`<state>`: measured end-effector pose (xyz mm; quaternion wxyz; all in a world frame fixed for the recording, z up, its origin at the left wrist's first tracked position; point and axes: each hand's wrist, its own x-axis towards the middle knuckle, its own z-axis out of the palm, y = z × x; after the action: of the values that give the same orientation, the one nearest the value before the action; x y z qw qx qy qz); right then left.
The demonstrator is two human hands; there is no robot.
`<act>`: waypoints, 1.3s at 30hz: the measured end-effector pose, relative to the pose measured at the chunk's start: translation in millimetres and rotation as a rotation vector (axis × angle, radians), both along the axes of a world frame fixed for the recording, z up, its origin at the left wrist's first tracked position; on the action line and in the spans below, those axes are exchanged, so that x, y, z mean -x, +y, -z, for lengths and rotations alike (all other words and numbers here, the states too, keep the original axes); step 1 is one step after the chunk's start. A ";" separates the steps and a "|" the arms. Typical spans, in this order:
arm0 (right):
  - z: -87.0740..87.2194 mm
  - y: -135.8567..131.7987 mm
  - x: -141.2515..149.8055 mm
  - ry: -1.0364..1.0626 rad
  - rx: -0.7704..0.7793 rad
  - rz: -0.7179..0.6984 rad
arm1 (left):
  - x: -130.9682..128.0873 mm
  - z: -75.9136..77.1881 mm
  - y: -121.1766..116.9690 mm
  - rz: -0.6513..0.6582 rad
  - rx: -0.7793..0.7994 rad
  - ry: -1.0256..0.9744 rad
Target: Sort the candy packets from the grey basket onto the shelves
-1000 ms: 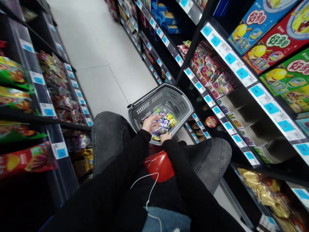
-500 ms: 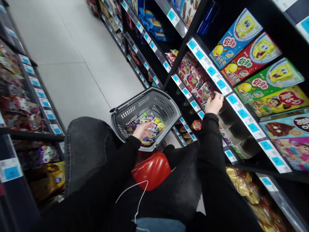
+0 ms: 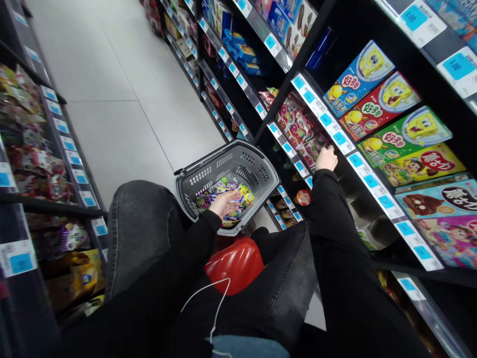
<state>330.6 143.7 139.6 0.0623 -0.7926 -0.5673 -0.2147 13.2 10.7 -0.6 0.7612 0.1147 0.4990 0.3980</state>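
Note:
My left hand (image 3: 225,204) lies inside the grey shopping basket (image 3: 274,171), fingers stretched out over the packets. Small colourful candy packets (image 3: 244,196), mostly yellow, purple and blue, cover the basket's bottom. On the right, my right hand (image 3: 327,159) reaches into a low shelf. Its fingers are curled in beside pink and red candy packets (image 3: 300,127). What they hold, if anything, is hidden by the hand and the shelf edge.
Cartoon snack boxes (image 3: 385,97) fill the shelf above my right hand. Shelf edges with price tags (image 3: 341,139) run diagonally. Bagged sweets (image 3: 40,169) line the left shelf. A glossy red plastic object (image 3: 236,266) and a white cord (image 3: 214,315) are between my legs.
The view has shifted slightly. My right hand stays at the candy packets, with its fingers now more curled in. My left hand remains over the packets in the basket.

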 end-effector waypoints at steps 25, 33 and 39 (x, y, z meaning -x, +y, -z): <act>117.5 -165.0 99.4 1.591 0.024 -0.381 | -19.2 -0.3 -13.1 0.086 -0.325 -0.152; 116.7 -168.7 97.4 1.772 0.343 -0.400 | -24.5 8.4 -11.6 0.060 -0.481 0.095; 123.8 -162.4 88.8 1.542 0.318 -0.544 | -22.5 10.3 -11.0 0.108 -0.436 0.166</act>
<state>241.8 -18.7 15.8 0.3705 -0.5518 -0.5609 0.4936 35.8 -0.3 -10.9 0.6950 0.3356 0.4551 0.4441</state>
